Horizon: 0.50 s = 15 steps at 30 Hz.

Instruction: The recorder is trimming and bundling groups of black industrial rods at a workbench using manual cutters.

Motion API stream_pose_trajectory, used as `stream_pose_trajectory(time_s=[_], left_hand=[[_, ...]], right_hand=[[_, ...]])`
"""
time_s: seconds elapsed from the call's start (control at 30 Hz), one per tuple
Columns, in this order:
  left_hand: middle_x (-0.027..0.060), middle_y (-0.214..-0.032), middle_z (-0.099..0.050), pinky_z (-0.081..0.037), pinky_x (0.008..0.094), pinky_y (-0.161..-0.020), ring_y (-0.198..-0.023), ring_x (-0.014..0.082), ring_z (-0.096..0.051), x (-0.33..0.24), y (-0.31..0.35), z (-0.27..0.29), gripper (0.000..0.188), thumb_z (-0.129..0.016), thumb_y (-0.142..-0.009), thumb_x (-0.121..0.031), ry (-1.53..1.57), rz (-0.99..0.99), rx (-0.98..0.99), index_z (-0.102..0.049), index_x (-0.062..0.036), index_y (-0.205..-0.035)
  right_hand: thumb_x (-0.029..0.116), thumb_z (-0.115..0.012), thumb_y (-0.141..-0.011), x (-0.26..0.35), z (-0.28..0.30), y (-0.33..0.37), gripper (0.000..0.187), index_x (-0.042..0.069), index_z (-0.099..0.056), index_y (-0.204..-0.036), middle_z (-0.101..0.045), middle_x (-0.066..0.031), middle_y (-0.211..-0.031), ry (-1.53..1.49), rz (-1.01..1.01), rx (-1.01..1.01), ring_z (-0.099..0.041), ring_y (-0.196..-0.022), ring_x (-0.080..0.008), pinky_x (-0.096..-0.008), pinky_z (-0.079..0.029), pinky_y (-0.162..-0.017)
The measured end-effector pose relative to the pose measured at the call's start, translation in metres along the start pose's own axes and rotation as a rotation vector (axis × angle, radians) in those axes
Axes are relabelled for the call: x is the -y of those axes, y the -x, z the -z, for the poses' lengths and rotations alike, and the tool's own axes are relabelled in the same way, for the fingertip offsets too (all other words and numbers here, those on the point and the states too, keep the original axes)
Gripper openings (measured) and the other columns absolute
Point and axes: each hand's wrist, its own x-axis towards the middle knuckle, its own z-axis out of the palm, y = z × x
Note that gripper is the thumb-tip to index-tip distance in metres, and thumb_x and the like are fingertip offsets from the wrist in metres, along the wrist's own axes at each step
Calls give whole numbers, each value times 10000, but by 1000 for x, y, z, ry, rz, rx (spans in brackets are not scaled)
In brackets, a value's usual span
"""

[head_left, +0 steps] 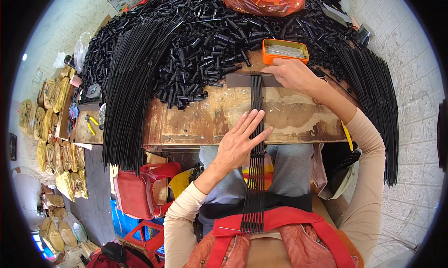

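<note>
A row of thin black rods (256,95) runs side by side from the table down over my lap. My left hand (238,142) lies flat across them near the table's front edge, fingers stretched out. Beyond it, the rods' far ends rest on a dark grey strip (238,81). My right hand (291,74) is at the strip's right side, its fingers pinched at the end of a thin metal wire that lies across the rods. Its fingertips are partly hidden. Another thin pale wire (226,229) crosses the rods' near ends at my red apron strap.
An orange tin (285,52) of thin metal wires stands just beyond my right hand. Black tubular parts (196,58) are heaped at the back, under a red plastic bag (266,1). Long black rod bundles hang over the table's left (128,100) and right (373,95) sides. Yellow-handled pliers (91,124) lie far left.
</note>
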Motion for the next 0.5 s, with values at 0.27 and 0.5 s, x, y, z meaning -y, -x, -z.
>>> stream_pose_trajectory(time_s=[0.27, 0.5], left_hand=[[172, -1497, -350, -307, 443, -1133, -1378, 330, -356, -3, -1, 0, 689, -547, -657, 26, 60, 32, -7, -554, -180, -1314], [180, -1499, -342, -300, 446, -1137, -1378, 338, -353, -2, 0, 0, 708, -544, -649, 35, 61, 27, -12, -546, -180, -1324]], right_hand=[[52, -611, -821, -13, -15, -12, 150, 25, -657, -961, -608, -129, -846, -93, 30, -28, -616, -821, -339, -410, -495, -725], [42, -616, -819, -11, -19, -12, 62, 12, -611, -873, -616, -129, -847, -152, 56, -103, -622, -830, -334, -403, -495, -727]])
